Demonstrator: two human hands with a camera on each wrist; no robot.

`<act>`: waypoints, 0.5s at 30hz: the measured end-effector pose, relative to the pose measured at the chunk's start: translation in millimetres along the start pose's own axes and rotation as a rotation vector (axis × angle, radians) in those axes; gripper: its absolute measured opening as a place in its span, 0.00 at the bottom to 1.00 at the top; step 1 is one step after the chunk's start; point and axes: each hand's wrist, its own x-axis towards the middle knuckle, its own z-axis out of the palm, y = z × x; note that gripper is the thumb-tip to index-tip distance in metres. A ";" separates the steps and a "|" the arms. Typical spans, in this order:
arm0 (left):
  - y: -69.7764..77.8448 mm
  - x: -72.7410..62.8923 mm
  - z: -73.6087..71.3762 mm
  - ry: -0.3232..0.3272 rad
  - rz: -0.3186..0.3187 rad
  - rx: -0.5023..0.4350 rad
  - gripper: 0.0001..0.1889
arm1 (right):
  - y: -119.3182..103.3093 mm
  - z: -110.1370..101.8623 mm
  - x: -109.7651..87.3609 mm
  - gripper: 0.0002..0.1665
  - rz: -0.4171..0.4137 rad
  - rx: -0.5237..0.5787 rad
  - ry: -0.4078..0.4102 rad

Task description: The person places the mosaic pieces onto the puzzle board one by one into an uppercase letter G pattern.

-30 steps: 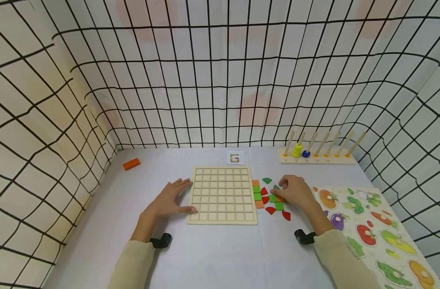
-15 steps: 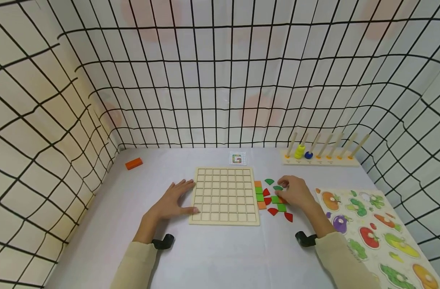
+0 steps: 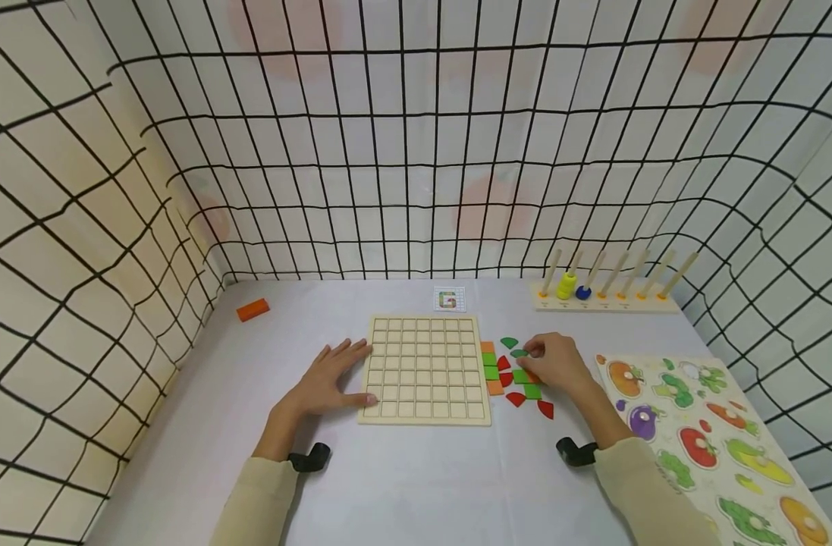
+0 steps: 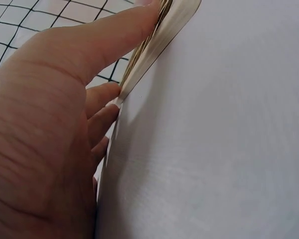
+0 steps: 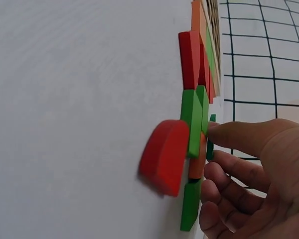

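Observation:
My left hand (image 3: 323, 383) is spread along the left side of a wooden grid board (image 3: 425, 369). Its thumb lies over the lower left corner and the fingertips touch the left edge. To the right of the board, my right hand (image 3: 555, 362) pinches a dark green quarter-circle piece (image 3: 519, 353) between thumb and index finger, low over the table. Around it lie another dark green piece (image 3: 509, 343), several red quarter-circle pieces (image 3: 515, 399), and green squares (image 3: 532, 392). In the right wrist view, a red piece (image 5: 164, 157) lies nearest the camera.
Orange and green squares (image 3: 490, 373) line the board's right edge. A pattern card (image 3: 450, 299) lies behind the board. Beyond are a peg counter (image 3: 607, 303) with yellow and blue beads, a vegetable puzzle (image 3: 689, 425) at right, and an orange block (image 3: 252, 309) at far left.
The dark green piece at my right fingertips has shifted slightly left, and the right fingers moved with it. My left hand stays at the board's edge. The view swung slightly left earlier.

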 end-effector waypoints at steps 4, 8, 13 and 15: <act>0.0 -0.2 0.8 -0.010 -0.003 0.008 0.52 | -5.8 0.5 3.1 0.23 0.000 0.015 0.002; -0.4 0.3 1.0 -0.021 -0.013 0.004 0.53 | -12.9 1.6 6.8 0.22 -0.040 0.038 0.017; 0.9 1.8 2.5 -0.035 -0.023 0.007 0.53 | -24.1 6.7 10.6 0.19 -0.108 0.075 0.034; 3.2 2.8 2.4 -0.031 -0.018 0.006 0.53 | -31.1 9.7 12.5 0.19 -0.122 0.089 0.035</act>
